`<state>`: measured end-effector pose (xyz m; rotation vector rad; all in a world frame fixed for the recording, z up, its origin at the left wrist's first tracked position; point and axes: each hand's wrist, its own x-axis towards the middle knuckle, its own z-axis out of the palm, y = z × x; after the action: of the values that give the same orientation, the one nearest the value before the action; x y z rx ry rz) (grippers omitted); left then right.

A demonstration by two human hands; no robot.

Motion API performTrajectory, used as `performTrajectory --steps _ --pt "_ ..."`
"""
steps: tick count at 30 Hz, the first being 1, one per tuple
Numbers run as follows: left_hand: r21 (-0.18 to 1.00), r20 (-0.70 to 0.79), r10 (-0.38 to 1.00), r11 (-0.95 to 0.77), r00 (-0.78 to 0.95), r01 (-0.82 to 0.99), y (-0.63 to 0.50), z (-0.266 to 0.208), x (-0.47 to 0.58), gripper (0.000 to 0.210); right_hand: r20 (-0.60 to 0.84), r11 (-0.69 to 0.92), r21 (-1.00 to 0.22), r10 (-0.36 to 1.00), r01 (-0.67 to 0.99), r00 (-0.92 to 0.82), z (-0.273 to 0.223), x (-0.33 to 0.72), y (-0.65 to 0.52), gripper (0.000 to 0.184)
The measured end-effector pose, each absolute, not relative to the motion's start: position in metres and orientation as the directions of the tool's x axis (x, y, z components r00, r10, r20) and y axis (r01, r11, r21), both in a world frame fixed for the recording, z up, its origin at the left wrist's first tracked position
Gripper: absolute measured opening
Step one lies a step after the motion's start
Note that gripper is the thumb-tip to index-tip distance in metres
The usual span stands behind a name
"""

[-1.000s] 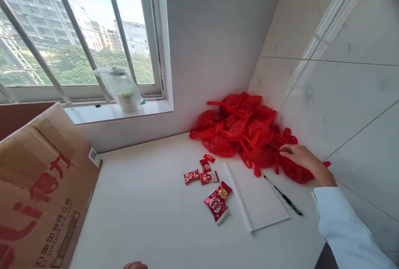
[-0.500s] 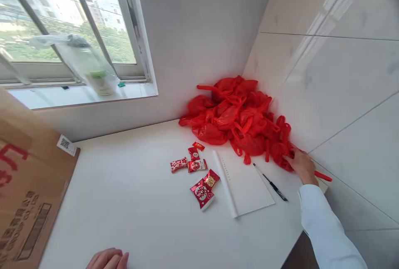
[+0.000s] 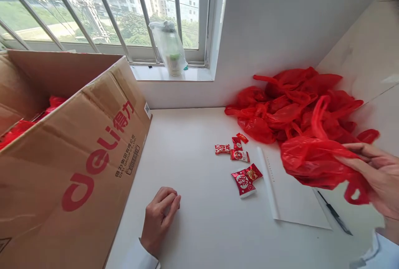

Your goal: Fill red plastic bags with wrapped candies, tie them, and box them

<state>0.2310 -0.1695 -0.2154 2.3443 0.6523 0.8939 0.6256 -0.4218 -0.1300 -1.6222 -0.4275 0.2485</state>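
My right hand (image 3: 378, 173) grips a red plastic bag (image 3: 318, 161), lifted over the notebook and the near side of the bag pile. A loop handle hangs below the fingers. My left hand (image 3: 160, 215) rests on the white table with its fingers curled in, nothing showing in it. Several small red wrapped snacks lie between my hands, among them a larger packet (image 3: 243, 181) and a white-and-red one (image 3: 240, 155). An open notebook (image 3: 296, 194) is partly covered by the held bag. Beside it lies a black pen (image 3: 338, 217).
A heap of red plastic bags (image 3: 289, 107) fills the back right corner against the walls. On the left stands a large open cardboard box (image 3: 102, 136) with red items (image 3: 56, 102) inside. A bagged bottle (image 3: 173, 53) stands on the windowsill (image 3: 196, 73).
My right hand has lifted a red bag from the right end of the pile and brought it nearer. The view has turned left, showing more of the box and my left hand.
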Motion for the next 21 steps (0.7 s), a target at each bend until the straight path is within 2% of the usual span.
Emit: performTrajectory --steps 2,3,5,7,9,13,15,18,21 --pt "0.652 0.445 0.622 -0.719 0.644 0.243 -0.173 -0.209 0.233 0.024 -0.020 -0.005 -1.000 0.505 -0.020 0.863 -0.117 0.579 -0.356 0.037" --pt "0.662 0.453 0.633 -0.711 0.628 0.239 -0.175 -0.205 0.234 0.019 -0.070 0.033 -0.993 0.592 -0.111 0.803 -0.115 0.555 -0.324 0.036" --pt "0.669 0.494 0.641 -0.712 0.588 0.213 -0.179 -0.195 0.239 0.006 -0.097 0.113 -0.963 0.703 -0.246 0.705 -0.125 0.513 -0.271 0.034" --pt "0.651 0.556 0.625 -0.738 0.548 0.180 -0.180 -0.185 0.246 0.013 -0.073 0.141 -0.956 0.738 -0.259 0.670 -0.144 0.478 -0.235 0.035" --pt "0.621 0.601 0.610 -0.763 0.516 0.178 -0.176 -0.180 0.254 0.023 -0.055 0.095 -0.974 0.782 -0.206 0.620 -0.161 0.452 -0.216 0.037" --pt "0.591 0.589 0.610 -0.772 0.530 0.232 -0.156 -0.189 0.269 0.028 -0.100 -0.055 -0.990 0.919 -0.128 0.381 -0.171 0.431 -0.211 0.035" --pt "0.588 0.579 0.618 -0.769 0.532 0.252 -0.144 -0.198 0.275 0.029 -0.085 -0.070 -0.996 0.928 -0.054 0.364 -0.169 0.436 -0.212 0.030" --pt "0.592 0.582 0.633 -0.760 0.511 0.267 -0.131 -0.206 0.283 0.030 0.015 -0.109 -0.965 0.886 0.240 0.463 -0.169 0.451 -0.205 0.024" --pt "0.579 0.580 0.614 -0.773 0.535 0.258 -0.124 -0.205 0.292 0.032 0.177 -0.120 -0.849 0.853 0.515 0.491 -0.175 0.460 -0.194 0.023"
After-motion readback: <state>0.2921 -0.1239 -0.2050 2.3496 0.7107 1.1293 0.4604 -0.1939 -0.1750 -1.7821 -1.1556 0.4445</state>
